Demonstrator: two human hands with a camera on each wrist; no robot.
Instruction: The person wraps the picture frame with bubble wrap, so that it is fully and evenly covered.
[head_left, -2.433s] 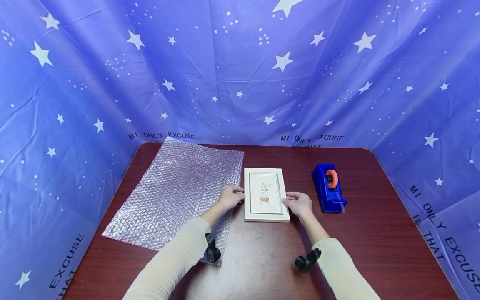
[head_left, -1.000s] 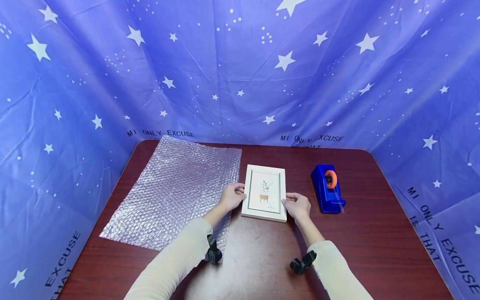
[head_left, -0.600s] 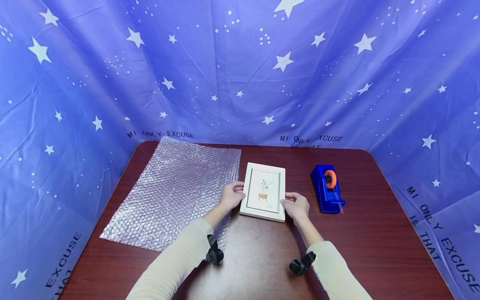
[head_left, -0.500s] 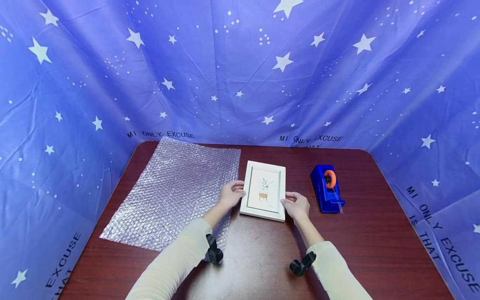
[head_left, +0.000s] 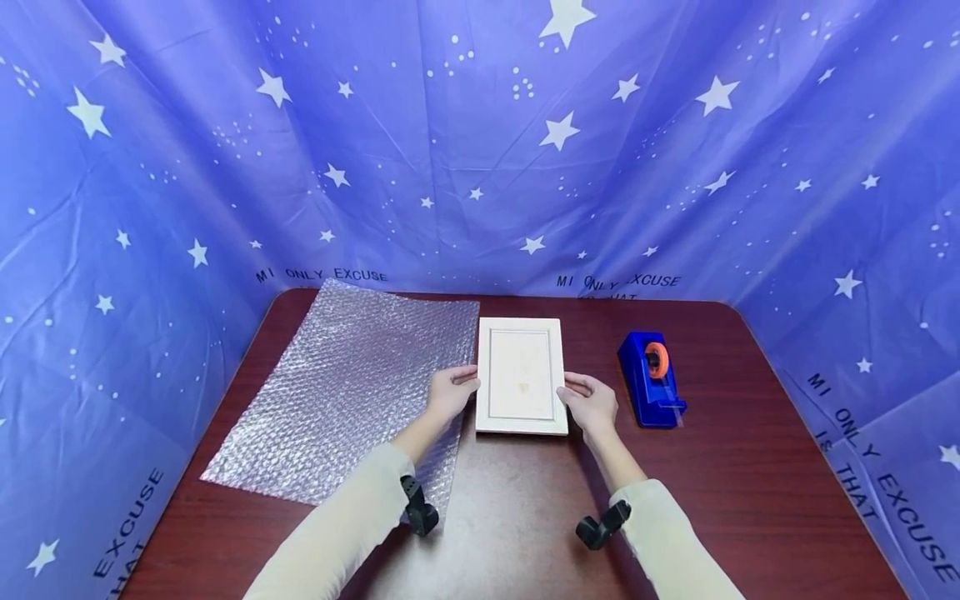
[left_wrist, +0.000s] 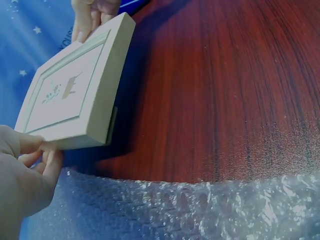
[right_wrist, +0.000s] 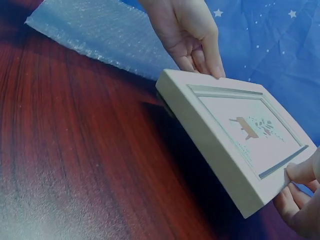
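Note:
A white picture frame (head_left: 521, 376) is held between both hands, its picture side facing up and washed out by glare in the head view. My left hand (head_left: 452, 393) pinches its left edge, thumb on the front. On the right edge, my right hand (head_left: 592, 405) grips it in the same way. Both wrist views show the frame (left_wrist: 75, 85) (right_wrist: 235, 140) lifted off the table and tilted, with a plant picture inside. Its backing is mostly hidden.
A sheet of bubble wrap (head_left: 352, 392) lies flat left of the frame, partly under the left forearm. A blue tape dispenser (head_left: 651, 392) with an orange roll stands to the right on the dark red table (head_left: 750, 467). A starry blue curtain (head_left: 480, 150) surrounds the table.
The picture frame has shifted slightly left and away from the body, raised and turned straighter, and glare now covers its picture. Both hands have kept their grip and moved with it.

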